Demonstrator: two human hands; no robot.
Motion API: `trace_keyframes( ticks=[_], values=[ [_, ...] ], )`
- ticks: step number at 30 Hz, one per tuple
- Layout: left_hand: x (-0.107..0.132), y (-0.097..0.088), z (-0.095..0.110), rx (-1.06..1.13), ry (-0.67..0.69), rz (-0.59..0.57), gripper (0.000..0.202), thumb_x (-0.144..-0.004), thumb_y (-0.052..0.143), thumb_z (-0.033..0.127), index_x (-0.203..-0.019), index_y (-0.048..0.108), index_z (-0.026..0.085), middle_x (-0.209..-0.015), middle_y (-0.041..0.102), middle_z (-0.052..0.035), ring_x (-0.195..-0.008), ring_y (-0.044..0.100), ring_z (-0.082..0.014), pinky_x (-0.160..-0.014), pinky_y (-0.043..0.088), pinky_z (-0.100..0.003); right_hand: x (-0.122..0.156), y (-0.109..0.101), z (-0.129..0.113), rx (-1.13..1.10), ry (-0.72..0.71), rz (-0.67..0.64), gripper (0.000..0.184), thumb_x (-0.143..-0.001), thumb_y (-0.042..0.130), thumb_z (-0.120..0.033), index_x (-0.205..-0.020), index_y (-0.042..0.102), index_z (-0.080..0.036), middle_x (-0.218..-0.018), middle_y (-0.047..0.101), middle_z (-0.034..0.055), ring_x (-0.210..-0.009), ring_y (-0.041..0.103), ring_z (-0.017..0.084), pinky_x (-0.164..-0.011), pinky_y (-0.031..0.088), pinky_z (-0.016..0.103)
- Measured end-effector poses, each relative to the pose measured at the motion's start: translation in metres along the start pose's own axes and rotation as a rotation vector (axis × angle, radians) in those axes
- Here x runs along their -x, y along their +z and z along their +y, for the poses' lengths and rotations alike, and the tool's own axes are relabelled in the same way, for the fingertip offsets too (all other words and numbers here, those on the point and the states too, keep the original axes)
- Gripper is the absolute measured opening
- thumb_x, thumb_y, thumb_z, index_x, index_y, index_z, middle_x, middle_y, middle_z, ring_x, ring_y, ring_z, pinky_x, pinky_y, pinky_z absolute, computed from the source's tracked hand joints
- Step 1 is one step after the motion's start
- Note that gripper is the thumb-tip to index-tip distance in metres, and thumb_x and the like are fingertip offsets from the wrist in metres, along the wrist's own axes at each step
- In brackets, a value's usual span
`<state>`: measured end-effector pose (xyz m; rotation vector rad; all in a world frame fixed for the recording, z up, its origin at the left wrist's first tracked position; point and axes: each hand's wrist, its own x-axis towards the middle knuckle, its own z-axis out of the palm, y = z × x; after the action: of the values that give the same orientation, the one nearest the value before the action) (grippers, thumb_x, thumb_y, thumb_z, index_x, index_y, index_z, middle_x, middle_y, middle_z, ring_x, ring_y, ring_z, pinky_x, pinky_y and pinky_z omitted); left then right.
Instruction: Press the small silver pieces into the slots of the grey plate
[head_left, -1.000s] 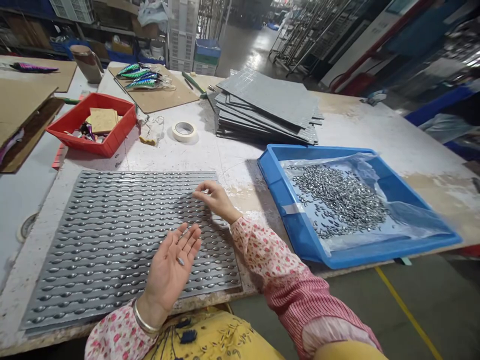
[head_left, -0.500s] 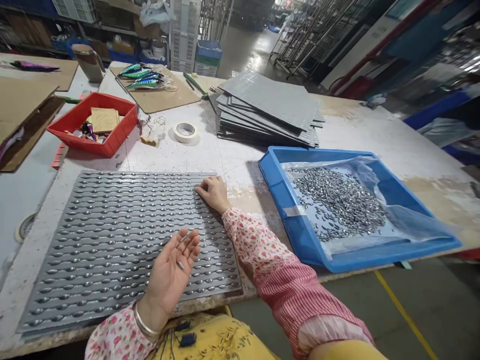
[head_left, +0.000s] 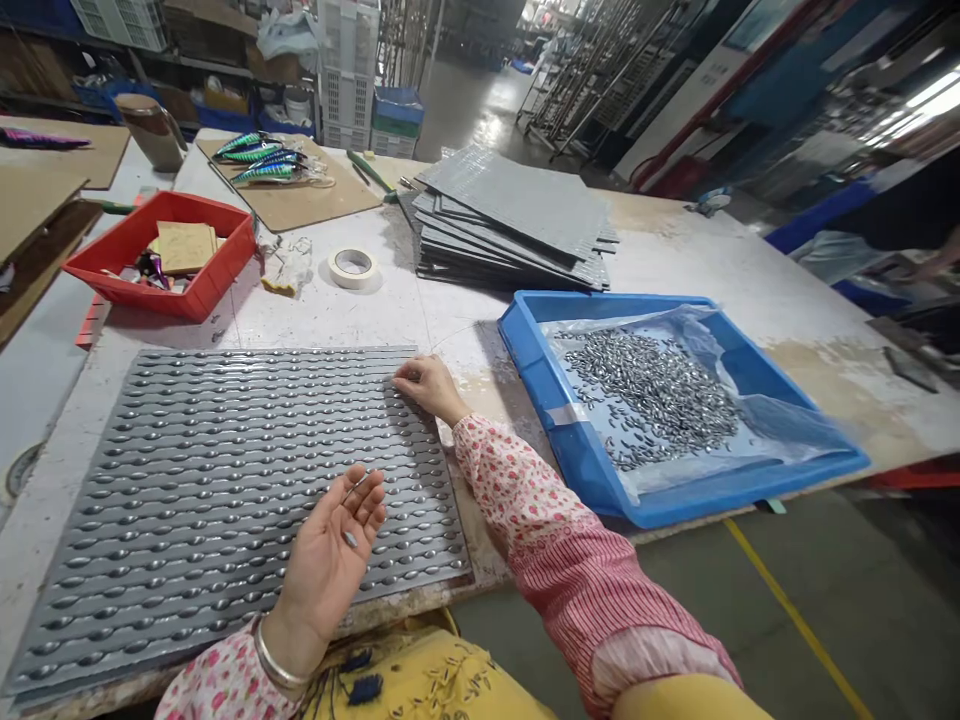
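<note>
A grey ridged board (head_left: 225,450) lies on the table, its rows lined with small spindle-shaped metal pieces. Over its lower right part my left hand (head_left: 334,550) is turned palm up, fingers loosely curled, with one small spindle-shaped metal piece (head_left: 350,539) resting in the palm. My right hand (head_left: 431,387) touches the board's upper right corner area, thumb and fingers pinched together. Whatever sits between those fingertips is hidden or too small to make out. To the right, a blue tray (head_left: 555,440) lined with plastic film holds a heap of loose metal pieces (head_left: 660,390).
Behind the board are a stack of grey boards (head_left: 517,210), a roll of tape (head_left: 353,267) and a red bin (head_left: 217,270) with paper pads. Fishing lures (head_left: 266,160) lie on a brown board (head_left: 322,200) near a cup (head_left: 154,130). The table's front edge runs close below the board.
The view has shifted, so most things sit further left. My right hand stays pinched at the board's upper right, slightly moved. The left palm still carries its metal piece.
</note>
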<state>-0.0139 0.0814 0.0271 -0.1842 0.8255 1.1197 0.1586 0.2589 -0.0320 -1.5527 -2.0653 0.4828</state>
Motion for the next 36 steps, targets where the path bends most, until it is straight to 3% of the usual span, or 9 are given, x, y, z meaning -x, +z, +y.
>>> trace_keyframes(
  ticks=[8, 12, 14, 17, 19, 25, 27, 32, 36],
  values=[
    [0.000, 0.001, -0.001, 0.004, 0.005, 0.000, 0.018, -0.085, 0.046, 0.015, -0.093, 0.061, 0.010, -0.092, 0.065, -0.0111, -0.080, 0.063, -0.0152, -0.072, 0.053, -0.027, -0.003, 0.003, 0.005, -0.004, 0.010, -0.080, 0.006, -0.070, 0.070, -0.024, -0.070, 0.067, -0.018, -0.074, 0.063, 0.0012, -0.077, 0.052, 0.015, -0.077, 0.037, 0.029],
    [0.003, 0.005, 0.002, 0.074, 0.058, -0.036, 0.022, -0.086, 0.046, 0.023, -0.097, 0.060, 0.011, -0.107, 0.062, -0.0144, -0.100, 0.059, -0.0215, -0.084, 0.049, -0.033, 0.010, -0.011, -0.015, -0.058, -0.010, 0.004, 0.010, -0.076, 0.067, -0.026, -0.073, 0.066, -0.017, -0.077, 0.064, 0.0033, -0.080, 0.054, 0.017, -0.080, 0.038, 0.032],
    [0.004, 0.007, 0.004, 0.127, 0.097, -0.053, 0.025, -0.086, 0.045, 0.028, -0.098, 0.060, 0.012, -0.111, 0.060, -0.0153, -0.107, 0.055, -0.0235, -0.088, 0.047, -0.035, 0.026, -0.021, -0.037, -0.179, -0.119, -0.015, 0.013, -0.080, 0.063, -0.029, -0.076, 0.064, -0.017, -0.079, 0.064, 0.0039, -0.081, 0.055, 0.017, -0.080, 0.040, 0.032],
    [0.004, 0.008, 0.006, 0.187, 0.130, -0.075, 0.030, -0.086, 0.044, 0.035, -0.098, 0.060, 0.013, -0.104, 0.061, -0.0129, -0.101, 0.058, -0.0204, -0.083, 0.049, -0.031, 0.057, -0.030, -0.074, -0.429, -0.444, -0.396, 0.015, -0.081, 0.062, -0.033, -0.084, 0.064, -0.019, -0.080, 0.064, 0.0024, -0.078, 0.056, 0.015, -0.076, 0.043, 0.029],
    [0.005, 0.006, 0.006, 0.189, 0.117, -0.080, 0.031, -0.086, 0.044, 0.037, -0.100, 0.059, 0.014, -0.101, 0.062, -0.0104, -0.093, 0.060, -0.0179, -0.077, 0.050, -0.029, 0.078, -0.028, -0.094, -0.466, -0.582, -0.546, 0.018, -0.079, 0.064, -0.034, -0.089, 0.063, -0.019, -0.083, 0.064, 0.0033, -0.080, 0.056, 0.015, -0.075, 0.044, 0.028],
    [0.005, 0.003, 0.007, 0.172, 0.103, -0.055, 0.029, -0.087, 0.042, 0.034, -0.099, 0.059, 0.012, -0.098, 0.062, -0.0114, -0.085, 0.061, -0.0166, -0.072, 0.051, -0.029, 0.105, -0.005, -0.106, -0.381, -0.626, -0.399, 0.011, -0.088, 0.050, -0.024, -0.087, 0.059, -0.017, -0.087, 0.064, 0.0069, -0.087, 0.055, 0.017, -0.083, 0.044, 0.032],
    [0.004, 0.006, 0.008, 0.180, 0.129, -0.067, 0.029, -0.087, 0.041, 0.032, -0.098, 0.059, 0.012, -0.099, 0.062, -0.0122, -0.090, 0.060, -0.0176, -0.077, 0.051, -0.031, 0.094, -0.007, -0.093, -0.414, -0.537, -0.333, 0.012, -0.089, 0.048, -0.024, -0.087, 0.059, -0.018, -0.086, 0.064, 0.0056, -0.083, 0.056, 0.016, -0.079, 0.045, 0.030],
    [0.005, 0.009, 0.008, 0.123, 0.138, -0.012, 0.025, -0.085, 0.045, 0.026, -0.098, 0.061, 0.013, -0.109, 0.059, -0.0143, -0.107, 0.055, -0.0233, -0.088, 0.049, -0.038, 0.040, -0.029, -0.031, -0.620, -0.008, -0.057, 0.019, -0.087, 0.046, -0.031, -0.091, 0.058, -0.017, -0.075, 0.060, 0.0013, -0.064, 0.056, 0.011, -0.057, 0.046, 0.023],
    [0.004, 0.005, 0.007, 0.075, 0.129, 0.005, 0.022, -0.085, 0.045, 0.022, -0.093, 0.062, 0.012, -0.103, 0.060, -0.0130, -0.099, 0.058, -0.0213, -0.082, 0.052, -0.034, 0.007, -0.036, 0.013, -0.520, 0.115, -0.046, 0.019, -0.076, 0.057, -0.031, -0.084, 0.061, -0.014, -0.065, 0.059, -0.0006, -0.056, 0.054, 0.010, -0.055, 0.045, 0.022]
  ],
)
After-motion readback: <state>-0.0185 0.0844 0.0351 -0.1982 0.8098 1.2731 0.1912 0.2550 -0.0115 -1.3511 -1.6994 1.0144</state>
